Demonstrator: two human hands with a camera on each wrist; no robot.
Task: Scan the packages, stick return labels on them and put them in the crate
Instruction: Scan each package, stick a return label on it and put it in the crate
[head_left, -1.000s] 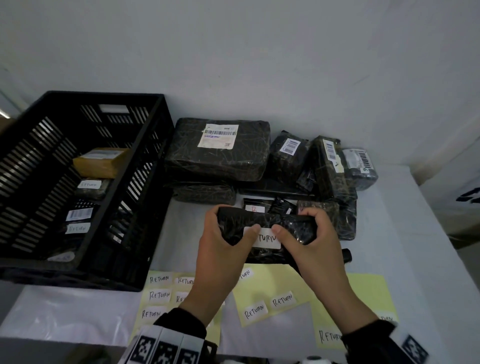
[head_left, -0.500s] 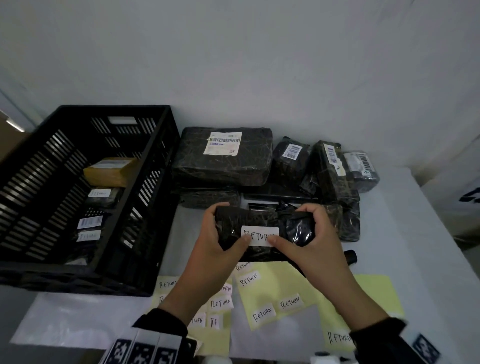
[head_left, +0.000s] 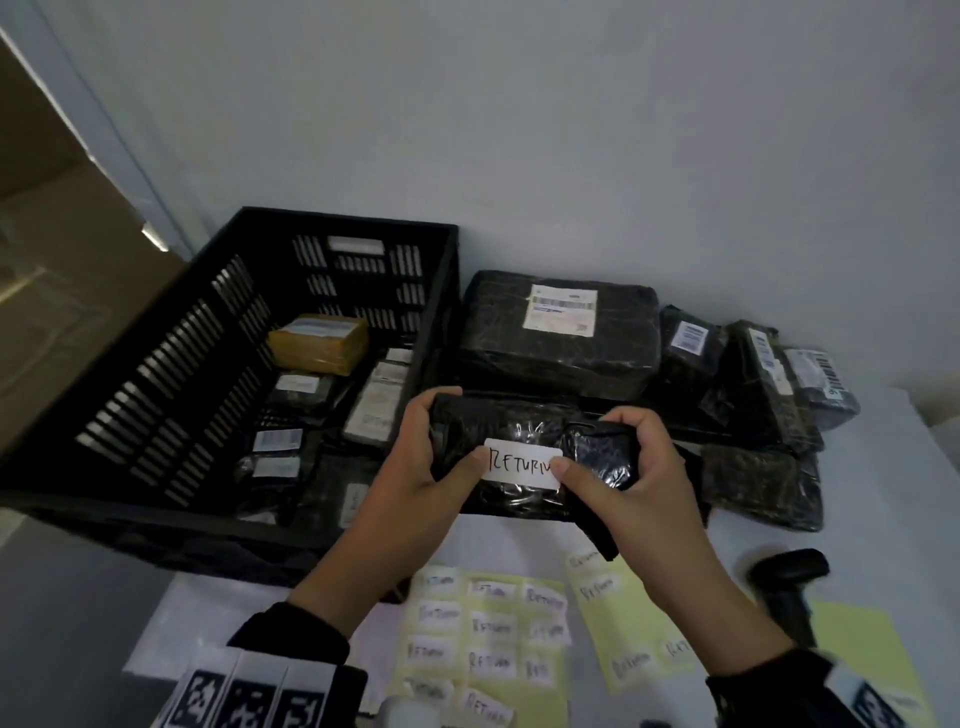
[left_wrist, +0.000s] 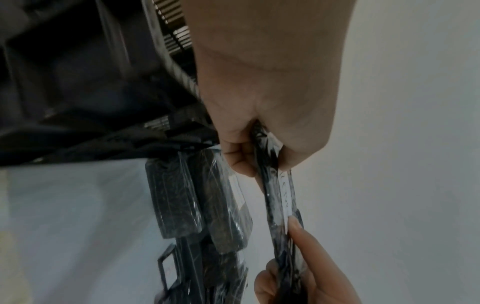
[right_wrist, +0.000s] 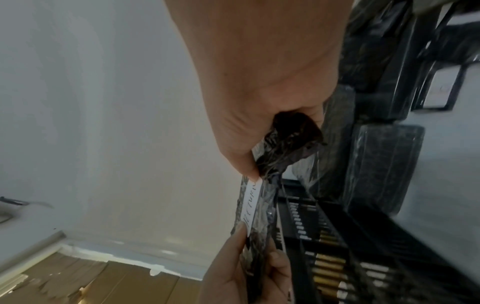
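Note:
Both hands hold a small black wrapped package lifted above the table, beside the crate's right wall. My left hand grips its left end, thumb on the left edge of a white RETURN label. My right hand grips the right end, thumb on the label's right edge. The wrist views show the package pinched edge-on and the label. The black slatted crate at the left holds a tan box and several labelled dark packages.
Several black packages, the biggest among them, are stacked against the wall behind my hands. Yellow sheets of RETURN labels lie on the table near me. A black scanner rests at the right. A cardboard box stands at the far left.
Both hands have lifted the labelled package higher and carried it left toward the crate. My head has swung left, showing more of the crate's inside.

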